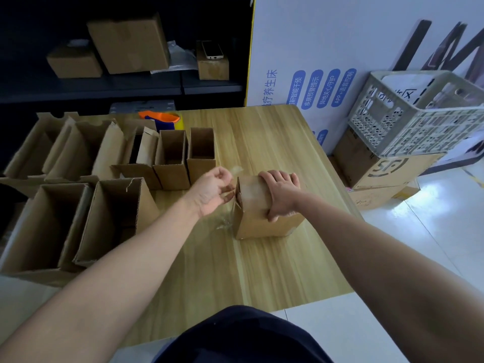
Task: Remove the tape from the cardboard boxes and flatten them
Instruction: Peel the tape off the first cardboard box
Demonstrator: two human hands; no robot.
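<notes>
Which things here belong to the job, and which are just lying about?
Job: left hand pinching clear tape; right hand holding small box; open boxes on the table.
Lying about: plastic crate; phone; shelf boxes.

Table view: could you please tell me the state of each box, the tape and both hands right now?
Small box: standing on the table, taped on top.
Tape: clear, partly peeled from the small box's left side.
Left hand: pinches the loose tape.
Right hand: grips the small box's top.
Open boxes: open-topped, standing at the table's left.
Crate: sits on a cardboard box beside the table.
</notes>
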